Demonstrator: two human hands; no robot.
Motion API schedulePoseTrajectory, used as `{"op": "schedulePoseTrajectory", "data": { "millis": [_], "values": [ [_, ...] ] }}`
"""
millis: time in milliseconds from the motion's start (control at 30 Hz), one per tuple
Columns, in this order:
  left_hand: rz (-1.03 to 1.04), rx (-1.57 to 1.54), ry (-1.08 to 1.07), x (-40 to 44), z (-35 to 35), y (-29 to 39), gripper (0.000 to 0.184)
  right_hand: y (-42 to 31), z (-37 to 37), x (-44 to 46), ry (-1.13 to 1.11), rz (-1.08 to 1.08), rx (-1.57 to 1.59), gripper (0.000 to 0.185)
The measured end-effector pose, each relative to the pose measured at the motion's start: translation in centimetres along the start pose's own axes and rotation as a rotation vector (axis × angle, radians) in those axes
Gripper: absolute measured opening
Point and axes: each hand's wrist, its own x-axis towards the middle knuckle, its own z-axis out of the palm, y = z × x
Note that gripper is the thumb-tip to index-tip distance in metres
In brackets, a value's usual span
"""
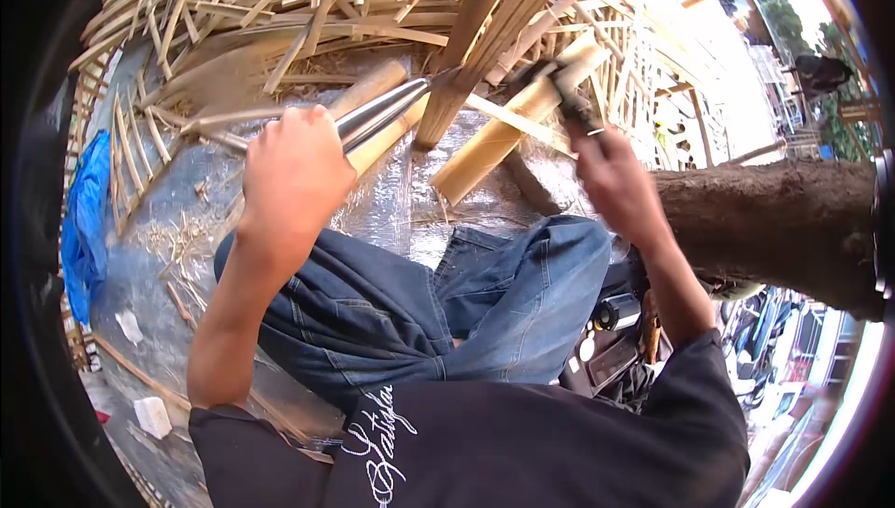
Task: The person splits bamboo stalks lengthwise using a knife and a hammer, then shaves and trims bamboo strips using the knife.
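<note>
My left hand (pixel 296 168) is closed round a metal chisel (pixel 384 109), whose tip points at the foot of an upright wooden post (pixel 457 79). Higher on the right, my right hand (pixel 615 182) grips the dark handle of a hammer (pixel 573 102), its head blurred beside the post. A broad split bamboo piece (pixel 499 149) lies aslant under the hammer. Another bamboo piece (pixel 396 140) lies beneath the chisel.
Many thin bamboo strips (pixel 364 19) are heaped ahead. A thick log (pixel 764 219) lies at the right. A blue plastic sheet (pixel 86 219) hangs at the far left, and a white block (pixel 152 417) sits at the lower left.
</note>
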Motion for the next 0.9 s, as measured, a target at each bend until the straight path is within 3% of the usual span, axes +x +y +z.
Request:
{"op": "schedulePoseTrajectory", "data": {
  "millis": [33,67,133,167,200,233,267,333,400,433,467,533,567,633,667,733,767,833,900],
  "values": [
    [0.000,-0.003,0.019,-0.3,0.2,0.0,0.020,-1.0,-1.4,-0.3,0.090,0.010,0.120,0.040],
    [0.000,-0.006,0.009,-0.4,0.3,0.1,0.020,-2.9,-3.4,-0.4,0.164,0.165,0.239,0.044],
    [0.001,-0.037,0.015,-0.3,-0.1,0.3,0.020,-4.8,-4.8,1.3,0.411,-0.058,0.580,0.051],
    [0.003,-0.037,0.015,-0.2,-0.2,0.3,0.020,-2.9,-4.2,2.6,0.377,-0.175,0.755,0.046],
    [0.013,-0.029,-0.006,0.1,-0.3,0.4,0.020,-1.2,-2.4,3.2,0.386,-0.235,0.716,0.046],
    [0.017,-0.025,-0.024,0.3,-0.5,0.4,0.020,0.8,0.4,3.8,0.331,-0.181,0.482,0.045],
    [0.014,-0.028,-0.016,0.5,-0.7,0.4,0.020,2.3,2.7,4.2,0.125,-0.059,0.146,0.045],
    [0.006,-0.029,-0.039,1.6,-1.0,-0.2,0.021,2.6,3.4,3.5,-0.082,0.070,-0.117,0.043],
    [-0.012,-0.033,-0.060,2.0,-0.9,-0.8,0.022,2.3,1.7,3.3,0.001,0.084,0.194,0.045],
    [0.005,-0.033,-0.086,2.3,-0.8,-1.0,0.022,-1.4,0.4,2.7,0.131,0.200,0.219,0.046],
    [0.001,-0.035,-0.093,2.5,-0.8,-1.0,0.022,-3.9,-1.1,3.0,0.243,0.184,0.250,0.051],
    [0.004,-0.023,-0.080,2.8,-1.2,-0.7,0.024,-5.2,-3.0,4.2,0.372,-0.056,0.620,0.051],
    [0.005,-0.022,-0.080,3.0,-1.5,-0.5,0.024,-2.4,-2.1,5.5,0.405,-0.245,0.564,0.049],
    [0.054,-0.009,-0.043,3.4,-1.9,0.1,0.022,3.7,1.9,7.7,0.157,-0.141,0.268,0.047],
    [0.056,-0.011,-0.035,3.8,-2.1,0.2,0.022,5.0,3.8,8.3,-0.125,0.138,0.030,0.046],
    [0.009,-0.006,-0.099,4.8,-2.5,-0.1,0.024,7.4,4.5,7.0,-0.087,0.262,-0.073,0.046],
    [0.033,0.021,-0.031,4.8,-1.9,-0.4,0.024,8.2,4.4,6.6,-0.062,0.299,-0.069,0.045],
    [0.017,0.002,-0.067,5.0,-2.2,-1.1,0.024,7.2,3.7,3.9,0.029,0.407,0.199,0.045],
    [0.032,-0.018,-0.101,5.2,-2.1,-0.9,0.024,5.9,2.3,3.7,0.229,0.372,0.194,0.050]
  ]
}}
